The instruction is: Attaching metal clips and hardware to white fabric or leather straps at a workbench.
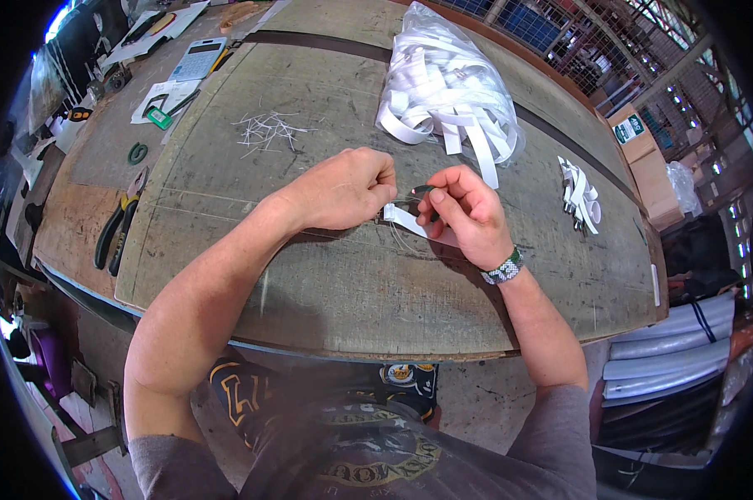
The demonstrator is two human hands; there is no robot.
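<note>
My left hand [355, 188] is closed in a pinch just above the end of a white strap [410, 220]; what its fingertips hold is hidden. A small dark metal fitting [380, 213] shows at that strap end. To the right, my right hand [470, 218] pinches a small dark curved object [422, 191] between thumb and fingers; its kind cannot be made out. Thin pale thread [400, 239] loops beside the strap, between and below my hands. Part of the strap runs under my right hand.
A clear plastic bag of white straps [443, 83] lies at the back. Several straps with dark fittings [580, 196] lie at the right. Thread offcuts [274, 131] are scattered at the left, near pliers [120, 221], a green-cased tool [158, 117] and a calculator [201, 58].
</note>
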